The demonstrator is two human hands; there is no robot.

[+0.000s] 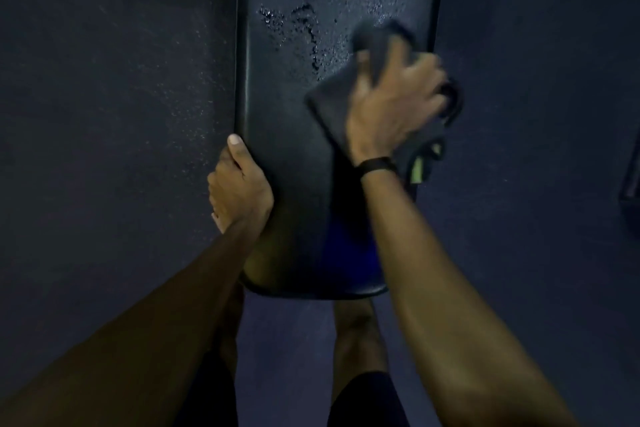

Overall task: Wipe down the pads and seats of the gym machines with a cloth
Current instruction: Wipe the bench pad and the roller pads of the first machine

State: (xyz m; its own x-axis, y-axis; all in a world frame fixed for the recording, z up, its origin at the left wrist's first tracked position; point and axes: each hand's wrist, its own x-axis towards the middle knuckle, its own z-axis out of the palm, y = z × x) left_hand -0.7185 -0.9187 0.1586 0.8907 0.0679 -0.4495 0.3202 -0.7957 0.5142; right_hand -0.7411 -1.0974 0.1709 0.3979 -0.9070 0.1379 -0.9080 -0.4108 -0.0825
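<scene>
Dark vinyl pad [294,156] lies ahead, droplets [304,31] beading farther up. Right hand [391,107] fingers clamp the cloth [332,104]; left hand [239,187] grips the pad's left edge. Best sweep overlapping strokes through the wet patch.

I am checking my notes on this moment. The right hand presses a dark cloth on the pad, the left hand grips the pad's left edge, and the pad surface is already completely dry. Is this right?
Not quite. The head view shows droplets on the pad beyond the cloth, so it is not dry. The right hand and left hand are as you say.
</scene>
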